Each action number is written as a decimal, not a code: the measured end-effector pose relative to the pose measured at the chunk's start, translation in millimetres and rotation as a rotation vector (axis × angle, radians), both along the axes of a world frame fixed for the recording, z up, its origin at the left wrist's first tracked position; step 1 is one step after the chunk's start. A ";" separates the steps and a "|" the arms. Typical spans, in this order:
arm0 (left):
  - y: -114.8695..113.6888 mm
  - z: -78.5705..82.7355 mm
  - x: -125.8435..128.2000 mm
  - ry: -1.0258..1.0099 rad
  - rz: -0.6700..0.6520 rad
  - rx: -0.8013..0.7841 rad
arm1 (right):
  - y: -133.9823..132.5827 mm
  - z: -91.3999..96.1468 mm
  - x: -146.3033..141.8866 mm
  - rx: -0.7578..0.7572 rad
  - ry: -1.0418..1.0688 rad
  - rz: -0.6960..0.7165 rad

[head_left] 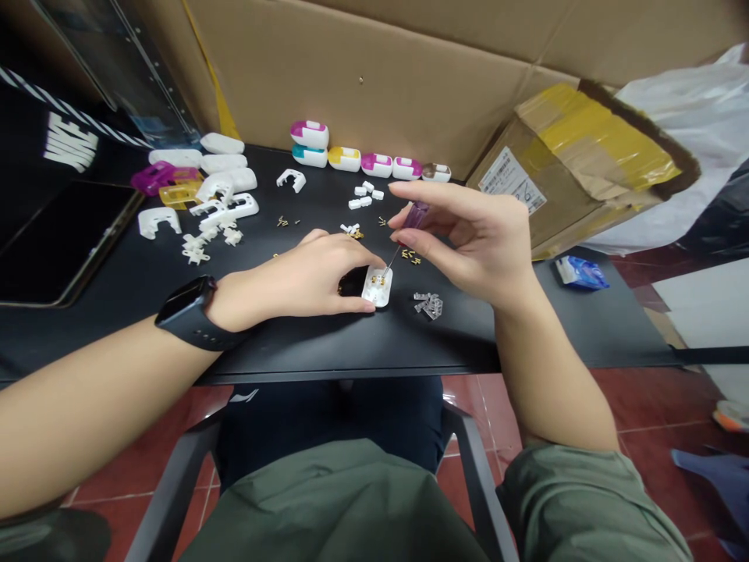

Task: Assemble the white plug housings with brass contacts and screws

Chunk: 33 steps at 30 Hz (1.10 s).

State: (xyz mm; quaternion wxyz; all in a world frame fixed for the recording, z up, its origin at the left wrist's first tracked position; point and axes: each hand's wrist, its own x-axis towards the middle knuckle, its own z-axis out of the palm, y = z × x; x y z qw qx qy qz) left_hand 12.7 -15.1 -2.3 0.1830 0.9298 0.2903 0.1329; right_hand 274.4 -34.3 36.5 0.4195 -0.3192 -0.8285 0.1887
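My left hand [319, 273] pinches a small white plastic housing [377, 298] between thumb and fingers, holding it against the dark table. Brass-coloured parts show inside the housing. In my right hand [468, 234] is a screwdriver [417, 215] with a purple handle, gripped by thumb and fingers. Its thin shaft slants down to the left, and the tip reaches into the housing at the brass parts. Just beyond my hands lie small white pieces [351, 229] and brass pieces [411, 256]. A pile of clear plastic pieces [429, 305] rests right of the housing.
White shells [228, 181], purple covers [159, 178] and white brackets [196, 248] lie at the left, by a dark tablet [64, 238]. Coloured housings [376, 164] line the back against cardboard [374, 70]. A taped box [555, 156] and a blue packet [582, 273] stand right.
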 end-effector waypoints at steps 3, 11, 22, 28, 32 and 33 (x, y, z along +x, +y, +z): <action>-0.2 0.1 0.1 -0.004 0.001 0.001 | 4.5 -4.3 0.6 0.021 0.045 0.044; -0.4 1.2 0.1 -0.003 0.004 -0.010 | 6.5 -5.7 1.1 0.019 0.064 0.065; 0.7 -3.3 -1.5 -0.013 0.009 -0.005 | 6.0 -4.1 1.3 0.050 0.039 0.087; -0.2 -1.7 -0.8 -0.011 0.006 -0.006 | 3.4 -1.0 0.9 0.043 0.007 0.087; 0.0 -1.7 -0.8 -0.001 0.006 -0.004 | 3.6 -0.8 1.5 0.052 -0.007 0.074; 0.1 -1.9 -0.9 0.000 0.006 -0.001 | 3.8 -1.1 1.6 0.058 -0.006 0.076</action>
